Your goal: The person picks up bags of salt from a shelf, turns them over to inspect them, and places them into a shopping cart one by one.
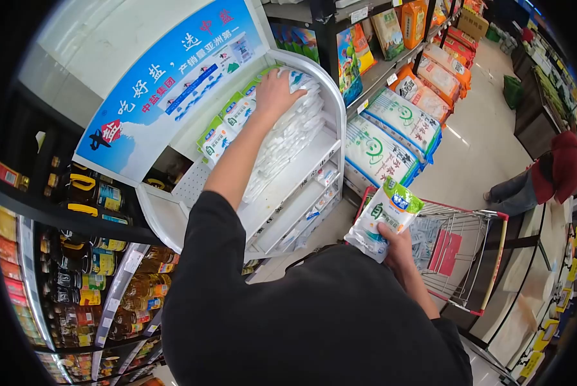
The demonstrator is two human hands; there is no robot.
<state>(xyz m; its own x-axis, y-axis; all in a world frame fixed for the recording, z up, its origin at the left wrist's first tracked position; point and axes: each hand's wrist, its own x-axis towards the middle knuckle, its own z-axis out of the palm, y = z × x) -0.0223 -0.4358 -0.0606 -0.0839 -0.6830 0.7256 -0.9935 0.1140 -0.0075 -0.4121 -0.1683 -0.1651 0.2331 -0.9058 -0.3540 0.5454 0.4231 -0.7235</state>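
A white rack (340,109) with a blue sign (140,132) reading "吃好盐,选中盐" stood near a shopping cart (495,257). The left hand (278,96) spread open fingers over racked packets (217,140); the right hand (398,249) gripped a green-and-white packet (380,215) marked "自".

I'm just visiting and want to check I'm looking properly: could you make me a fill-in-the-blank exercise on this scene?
1. The right hand holds a packet, while the left hand reaches over others in a ____ rack.
2. The sign above them has a mostly ____ background.
3. The shopping cart stands on the ____ side of the person reaching.
4. The other person wears a ____ top.

Missing words: white; blue; right; red.
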